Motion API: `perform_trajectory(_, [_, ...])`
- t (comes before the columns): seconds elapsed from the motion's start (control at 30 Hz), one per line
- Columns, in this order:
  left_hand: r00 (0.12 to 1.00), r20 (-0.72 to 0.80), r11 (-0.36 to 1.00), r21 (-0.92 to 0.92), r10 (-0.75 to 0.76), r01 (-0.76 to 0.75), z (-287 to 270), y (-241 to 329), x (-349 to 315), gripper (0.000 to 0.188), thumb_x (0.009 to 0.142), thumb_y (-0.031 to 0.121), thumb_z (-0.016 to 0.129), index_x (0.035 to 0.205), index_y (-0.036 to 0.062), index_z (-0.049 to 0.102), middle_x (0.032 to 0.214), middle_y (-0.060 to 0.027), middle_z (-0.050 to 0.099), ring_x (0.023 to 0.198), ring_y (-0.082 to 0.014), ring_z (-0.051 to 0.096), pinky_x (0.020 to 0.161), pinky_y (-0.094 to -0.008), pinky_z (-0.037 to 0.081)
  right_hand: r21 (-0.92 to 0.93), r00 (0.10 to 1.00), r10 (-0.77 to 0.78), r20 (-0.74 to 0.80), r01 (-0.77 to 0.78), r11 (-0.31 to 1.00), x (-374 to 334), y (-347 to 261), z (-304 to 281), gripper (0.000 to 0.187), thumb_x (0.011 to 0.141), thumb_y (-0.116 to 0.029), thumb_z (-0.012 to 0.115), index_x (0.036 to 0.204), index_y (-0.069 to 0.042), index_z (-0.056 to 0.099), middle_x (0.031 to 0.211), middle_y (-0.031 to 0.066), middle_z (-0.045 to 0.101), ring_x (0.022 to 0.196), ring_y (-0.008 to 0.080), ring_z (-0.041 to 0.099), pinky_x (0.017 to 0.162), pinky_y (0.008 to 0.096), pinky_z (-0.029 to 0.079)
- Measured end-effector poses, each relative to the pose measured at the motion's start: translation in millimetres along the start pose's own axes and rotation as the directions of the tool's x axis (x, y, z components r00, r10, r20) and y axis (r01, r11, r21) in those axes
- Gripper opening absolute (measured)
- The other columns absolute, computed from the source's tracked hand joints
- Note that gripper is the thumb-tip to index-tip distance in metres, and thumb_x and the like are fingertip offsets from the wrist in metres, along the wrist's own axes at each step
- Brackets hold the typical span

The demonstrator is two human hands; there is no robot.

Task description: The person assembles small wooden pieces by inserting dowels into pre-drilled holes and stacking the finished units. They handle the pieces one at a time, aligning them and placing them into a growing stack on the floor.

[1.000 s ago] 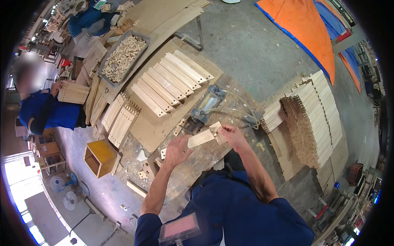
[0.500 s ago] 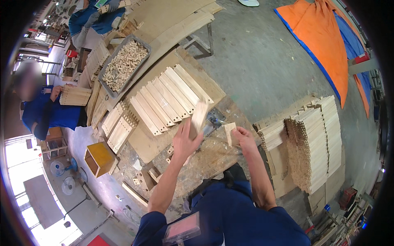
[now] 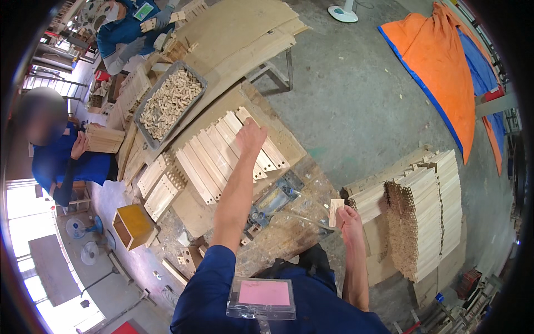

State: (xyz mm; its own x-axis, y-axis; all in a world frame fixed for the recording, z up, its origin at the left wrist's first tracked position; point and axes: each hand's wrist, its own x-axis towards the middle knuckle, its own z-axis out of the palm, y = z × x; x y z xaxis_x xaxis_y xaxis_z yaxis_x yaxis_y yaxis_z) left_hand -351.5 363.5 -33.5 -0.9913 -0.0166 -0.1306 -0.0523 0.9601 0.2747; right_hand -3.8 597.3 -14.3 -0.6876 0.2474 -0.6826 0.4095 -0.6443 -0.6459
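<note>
A row of pale wooden slats [image 3: 208, 153], with round holes at their ends, lies side by side on a flat board. My left hand [image 3: 253, 137] reaches across this row, its fingers curled down on a slat towards the right end. The hand itself partly hides the slat and its fingertips. Off to the right, my right hand [image 3: 350, 221] pinches a small flat wooden piece [image 3: 336, 212] upright between thumb and fingers, near the table's edge. Between my arms, a metal fixture [image 3: 275, 199] with a thin hose sits on the worn tabletop.
A grey tray [image 3: 201, 92] full of wooden dowels stands beyond the slats. Stacked drilled slats [image 3: 425, 211] rise at the right. Smaller slat piles [image 3: 164, 189] and a yellow box [image 3: 133, 227] are at the left. Two co-workers [image 3: 75, 158] [image 3: 125, 33] handle wooden parts.
My left hand has moved forward from above the fixture to the slat row, where it earlier held a slat in the air. My right hand has shifted right and slightly nearer with the small wooden piece.
</note>
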Motion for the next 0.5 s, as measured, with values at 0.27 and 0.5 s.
perform_trajectory(0.27, [0.941, -0.339, 0.975, -0.206, 0.009, -0.084, -4, -69, -40, 0.034, 0.089, 0.025, 0.059, 0.115, 0.0036, 0.058, 0.110, -0.0199, 0.063, 0.107, -0.0374, 0.060, 0.091, -0.0495, 0.049, -0.120, 0.998, -0.002, 0.061, 0.010, 0.993, -11, 0, 35, 0.014, 0.097, -0.017, 0.061, 0.101, -0.004, 0.065, 0.087, 0.0005, 0.066, 0.076, 0.0116, 0.065, 0.067, 0.0286, 0.052])
perform_trajectory(0.5, [0.781, -0.547, 0.953, -0.188, -0.302, 0.237, -48, -305, -162, 0.036, 0.084, 0.016, 0.064, 0.115, 0.0015, 0.057, 0.119, -0.0211, 0.057, 0.116, -0.0386, 0.052, 0.099, -0.0480, 0.044, -0.208, 0.990, 0.065, 0.123, -0.038, 0.977, -29, 36, 68, 0.013, 0.097, -0.019, 0.061, 0.101, -0.006, 0.065, 0.091, -0.0007, 0.067, 0.078, 0.0097, 0.064, 0.067, 0.0269, 0.051])
